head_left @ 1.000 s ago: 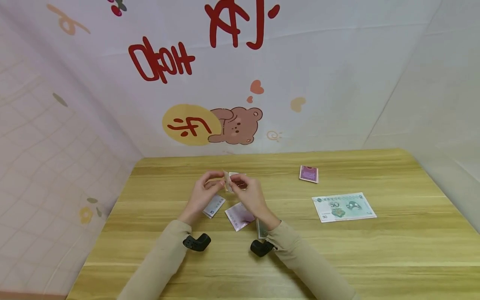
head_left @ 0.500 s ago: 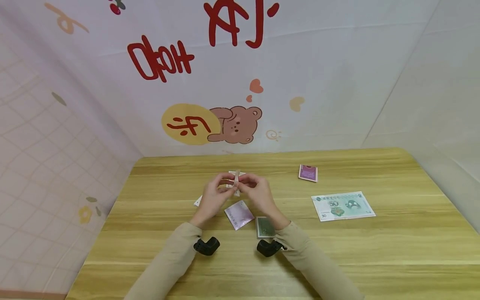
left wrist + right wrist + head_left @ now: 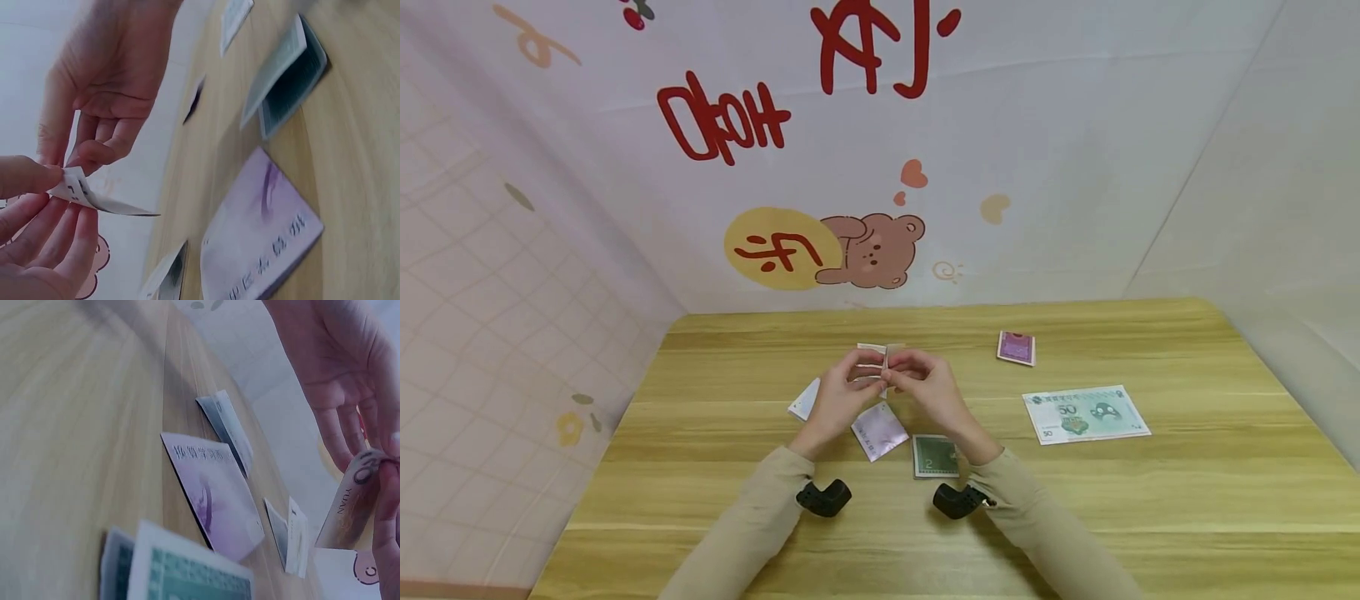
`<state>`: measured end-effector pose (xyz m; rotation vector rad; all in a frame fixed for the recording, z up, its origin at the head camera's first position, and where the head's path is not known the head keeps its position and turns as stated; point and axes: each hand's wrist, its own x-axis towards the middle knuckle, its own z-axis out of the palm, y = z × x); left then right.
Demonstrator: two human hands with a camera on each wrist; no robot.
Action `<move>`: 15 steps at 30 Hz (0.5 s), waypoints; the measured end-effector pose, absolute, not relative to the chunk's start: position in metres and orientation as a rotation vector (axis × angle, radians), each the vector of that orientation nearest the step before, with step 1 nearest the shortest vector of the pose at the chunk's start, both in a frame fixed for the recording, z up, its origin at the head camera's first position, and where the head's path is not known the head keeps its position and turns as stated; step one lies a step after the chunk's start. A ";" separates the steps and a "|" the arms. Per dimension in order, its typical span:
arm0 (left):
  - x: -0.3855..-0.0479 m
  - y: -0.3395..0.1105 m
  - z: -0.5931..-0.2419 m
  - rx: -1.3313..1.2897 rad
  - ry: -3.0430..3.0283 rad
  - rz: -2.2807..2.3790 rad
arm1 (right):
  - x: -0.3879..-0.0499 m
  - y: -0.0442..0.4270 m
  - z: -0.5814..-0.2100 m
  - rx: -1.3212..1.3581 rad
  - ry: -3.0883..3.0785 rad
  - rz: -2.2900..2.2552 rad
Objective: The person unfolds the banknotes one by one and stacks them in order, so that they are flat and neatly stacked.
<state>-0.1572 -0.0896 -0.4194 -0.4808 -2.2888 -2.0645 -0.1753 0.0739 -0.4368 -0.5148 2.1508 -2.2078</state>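
Both hands meet above the table in the head view, raised over several folded play banknotes. My left hand (image 3: 841, 393) and my right hand (image 3: 934, 392) each pinch the same small banknote (image 3: 350, 509) between thumb and fingers. It is brownish, with "YUAN" printed on it, and looks creased or folded where the fingertips cover it. Below the hands lies a folded purple banknote (image 3: 880, 432). A folded green banknote (image 3: 934, 457) marked 2 sits near the right wrist. Partly behind the left hand is a folded pale banknote (image 3: 805, 399).
Another folded banknote (image 3: 871, 347) lies just beyond the fingers, partly hidden. To the right are a small folded purple banknote (image 3: 1017, 347) and a flat green 50 banknote (image 3: 1086, 414). The wooden table (image 3: 1210, 467) ends at a printed cloth backdrop (image 3: 1060, 150).
Both hands have shifted right with the brownish banknote between them. The green banknote has come out from behind the right forearm; the left hand now partly covers the pale one.
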 end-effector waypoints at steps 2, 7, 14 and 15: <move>-0.156 -0.089 -0.420 -0.486 -2.286 -2.107 | -0.172 0.078 -0.431 -0.546 2.158 -2.185; -0.152 -0.082 -0.417 -0.486 -2.278 -2.216 | -0.168 0.089 -0.431 -0.598 2.172 -2.163; -0.146 -0.072 -0.417 -0.481 -2.283 -2.260 | -0.167 0.105 -0.442 -0.642 2.210 -2.180; -0.146 -0.071 -0.417 -0.470 -2.290 -2.251 | -0.166 0.107 -0.443 -0.641 2.215 -2.174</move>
